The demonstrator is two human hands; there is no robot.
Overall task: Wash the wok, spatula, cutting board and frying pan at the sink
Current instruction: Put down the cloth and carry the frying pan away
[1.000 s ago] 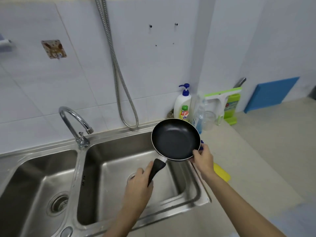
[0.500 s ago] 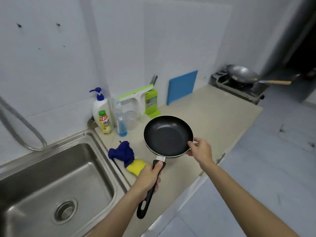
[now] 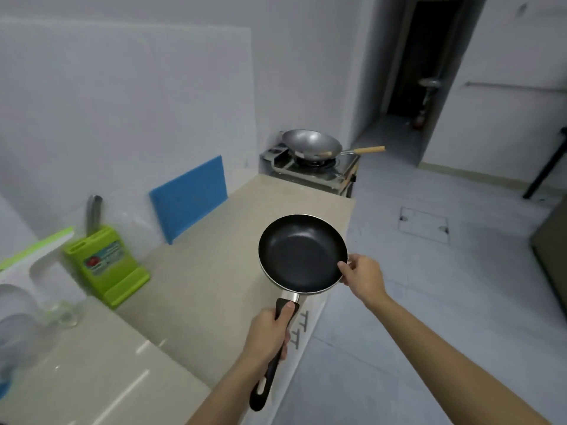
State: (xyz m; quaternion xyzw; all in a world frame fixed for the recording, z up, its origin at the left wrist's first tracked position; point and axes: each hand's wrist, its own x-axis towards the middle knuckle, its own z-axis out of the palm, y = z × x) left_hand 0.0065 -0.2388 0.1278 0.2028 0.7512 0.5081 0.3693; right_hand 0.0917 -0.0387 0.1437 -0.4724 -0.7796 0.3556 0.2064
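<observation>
Frying pan (image 3: 302,254), black inside with a pale rim, is held in the air above the near end of the beige counter (image 3: 196,271), its bowl facing up toward the camera and tilted slightly. The left hand (image 3: 268,335) grips the black handle (image 3: 270,375) just below the metal neck: the fingers are curled tightly round it and the thumb lies along the top of the handle, pointing toward the pan. The looped end of the handle sticks out below the hand. The right hand (image 3: 362,276) pinches the pan's rim on the side opposite the handle's left, with the thumb tip hooked over the inner edge and the other fingers folded under the outer wall, so only a narrow grip shows. Farther along the counter a blue cutting board (image 3: 188,197) leans upright against the white wall. At the far end a steel wok (image 3: 311,144) with a wooden handle sits on a gas stove (image 3: 310,170), well apart from the pan. Near the left edge stands a green knife block (image 3: 106,265) with a metal handle rising from it, and beside it are a green-and-white squeegee (image 3: 33,250) and a clear glass (image 3: 59,308), both blurred.
</observation>
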